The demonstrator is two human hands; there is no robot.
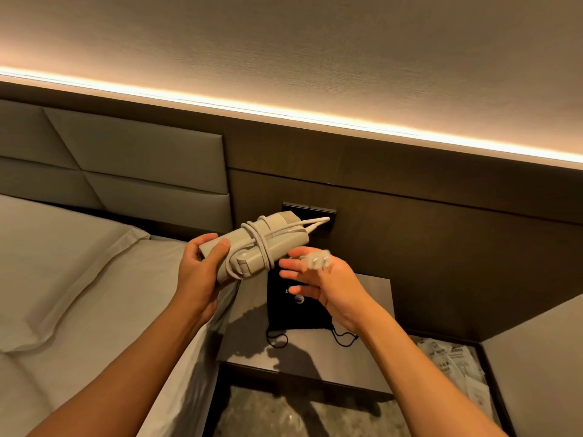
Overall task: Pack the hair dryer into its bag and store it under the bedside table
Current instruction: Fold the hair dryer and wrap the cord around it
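Just one hair dryer, one bag.

Left hand gripping one end of a folded pale hair dryer, cord wound round its body. Right hand spread-fingered just beside it, blurred plug at the fingertips. Below, black drawstring bag lying flat on the bedside table, beside the bed.

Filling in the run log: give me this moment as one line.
left hand: holds cord-wrapped white folded hair dryer | right hand: open, blurred white plug at fingers | black drawstring bag: flat on bedside table
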